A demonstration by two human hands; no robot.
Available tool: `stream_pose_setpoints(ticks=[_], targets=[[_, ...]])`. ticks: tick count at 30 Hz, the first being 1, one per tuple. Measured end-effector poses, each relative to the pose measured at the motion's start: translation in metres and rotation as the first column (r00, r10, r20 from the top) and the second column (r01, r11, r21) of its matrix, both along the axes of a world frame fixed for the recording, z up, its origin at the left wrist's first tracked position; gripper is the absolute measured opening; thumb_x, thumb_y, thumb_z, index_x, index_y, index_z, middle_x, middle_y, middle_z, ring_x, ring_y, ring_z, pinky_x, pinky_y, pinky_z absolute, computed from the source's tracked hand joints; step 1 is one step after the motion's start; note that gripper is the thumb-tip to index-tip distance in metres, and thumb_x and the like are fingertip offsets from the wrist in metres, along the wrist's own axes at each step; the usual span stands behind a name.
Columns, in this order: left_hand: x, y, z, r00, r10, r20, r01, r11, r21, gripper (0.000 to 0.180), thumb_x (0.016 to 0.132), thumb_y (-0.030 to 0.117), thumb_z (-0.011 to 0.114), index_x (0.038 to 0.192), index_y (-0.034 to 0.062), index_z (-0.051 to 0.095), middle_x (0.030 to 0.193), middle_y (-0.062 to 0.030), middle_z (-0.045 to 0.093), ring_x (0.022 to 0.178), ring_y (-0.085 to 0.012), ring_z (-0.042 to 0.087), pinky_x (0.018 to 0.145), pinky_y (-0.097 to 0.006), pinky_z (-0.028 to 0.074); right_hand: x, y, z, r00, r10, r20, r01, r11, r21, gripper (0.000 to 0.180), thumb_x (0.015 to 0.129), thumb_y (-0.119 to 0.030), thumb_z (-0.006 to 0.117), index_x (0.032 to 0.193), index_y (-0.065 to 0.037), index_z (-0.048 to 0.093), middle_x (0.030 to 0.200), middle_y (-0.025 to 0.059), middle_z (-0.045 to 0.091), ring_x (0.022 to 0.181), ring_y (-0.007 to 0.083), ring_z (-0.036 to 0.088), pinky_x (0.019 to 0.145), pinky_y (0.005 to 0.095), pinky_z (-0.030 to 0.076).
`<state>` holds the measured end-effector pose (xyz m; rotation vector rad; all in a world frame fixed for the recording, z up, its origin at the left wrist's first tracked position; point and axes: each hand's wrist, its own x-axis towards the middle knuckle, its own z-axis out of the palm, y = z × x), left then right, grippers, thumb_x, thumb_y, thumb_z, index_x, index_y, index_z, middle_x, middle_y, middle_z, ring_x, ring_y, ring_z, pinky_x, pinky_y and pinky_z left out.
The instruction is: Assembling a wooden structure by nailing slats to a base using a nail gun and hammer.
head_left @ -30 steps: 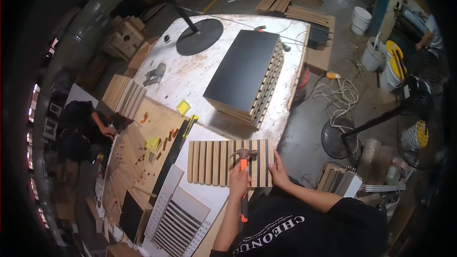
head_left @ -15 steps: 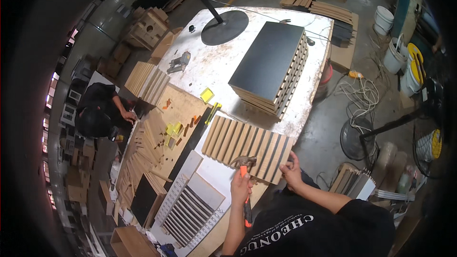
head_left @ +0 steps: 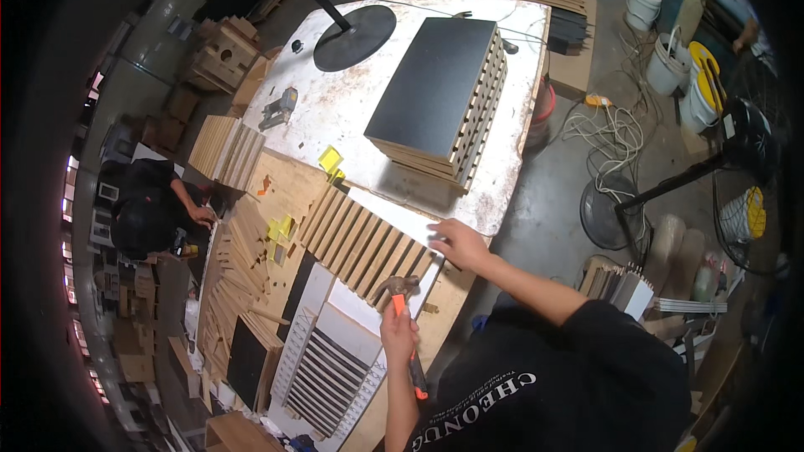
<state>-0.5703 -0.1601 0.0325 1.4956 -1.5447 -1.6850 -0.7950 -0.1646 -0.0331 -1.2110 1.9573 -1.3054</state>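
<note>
My left hand (head_left: 399,333) grips a hammer (head_left: 402,297) with an orange handle, its metal head just above the near edge of a slatted wooden panel (head_left: 356,238). The panel lies flat and diagonal on the workbench (head_left: 352,130). My right hand (head_left: 456,243) is stretched out, fingers flat on the panel's right end, next to a white strip. A white slatted panel (head_left: 335,368) lies on the bench below my left hand.
A stack of black-topped slatted panels (head_left: 440,96) and a black round stand base (head_left: 356,38) occupy the far bench. A nail gun (head_left: 279,107) lies at its left. Another person (head_left: 151,209) works at left. Buckets (head_left: 670,67), cables (head_left: 607,130) and a fan (head_left: 607,213) stand right.
My right hand has reached out from the panel's near edge to its right end. My left hand keeps the hammer at the near edge. The view has shifted, so the panel looks more diagonal.
</note>
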Motion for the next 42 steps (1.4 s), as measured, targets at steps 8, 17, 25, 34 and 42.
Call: stream_pose_setpoints(ticks=[8,17,25,34,42], targets=[[-0.015,-0.003,0.009,0.888,0.044,0.458,0.321,0.654,-0.685,0.036,0.089,0.018,0.051,0.123,0.0048,0.049,0.083,-0.0218,0.062,0.065,-0.0358,0.061,0.06,-0.043,0.048,-0.008,-0.023,-0.004,0.922,0.313,0.228,-0.371,0.88,0.295,0.038,0.072,-0.021,0.067,0.109,-0.013,0.064,0.103,0.0058,0.066,0.09,0.0235,0.064,0.078,0.0335,0.05],[-0.027,-0.001,0.005,0.821,-0.013,0.571,0.399,0.729,-0.556,0.034,0.087,0.017,0.054,0.12,0.0069,0.053,0.073,-0.0214,0.061,0.066,-0.039,0.06,0.057,-0.043,0.047,-0.007,-0.029,-0.011,0.922,0.352,0.164,-0.381,0.902,0.204,0.037,0.071,-0.017,0.069,0.106,-0.008,0.063,0.094,0.0102,0.066,0.088,0.024,0.063,0.077,0.0333,0.049],[-0.032,-0.002,0.001,0.715,-0.008,0.699,0.45,0.77,-0.453,0.034,0.088,0.02,0.052,0.121,0.011,0.053,0.075,-0.0204,0.061,0.067,-0.0394,0.06,0.057,-0.045,0.045,-0.013,-0.031,-0.008,0.912,0.372,0.176,-0.405,0.884,0.231,0.037,0.069,-0.018,0.068,0.104,-0.01,0.063,0.093,0.0093,0.066,0.087,0.0259,0.063,0.075,0.0362,0.049],[-0.021,0.004,-0.004,0.751,0.001,0.661,0.368,0.83,-0.419,0.032,0.089,0.018,0.05,0.119,0.0091,0.056,0.092,-0.0202,0.064,0.082,-0.0369,0.063,0.07,-0.042,0.05,-0.006,-0.034,-0.01,0.906,0.343,0.25,-0.404,0.876,0.264,0.04,0.069,-0.021,0.07,0.108,-0.012,0.063,0.099,0.0081,0.066,0.093,0.0246,0.062,0.081,0.0342,0.048],[0.096,-0.001,-0.007,0.508,0.619,0.599,0.204,0.59,-0.782,0.042,0.085,0.02,0.056,0.121,-0.0031,0.052,0.108,-0.0214,0.057,0.097,-0.0362,0.056,0.082,-0.04,0.045,-0.001,-0.012,-0.004,0.96,0.255,0.119,-0.281,0.897,0.342,0.031,0.077,-0.026,0.063,0.105,-0.013,0.067,0.1,0.0113,0.065,0.094,0.0274,0.061,0.083,0.0359,0.047]])
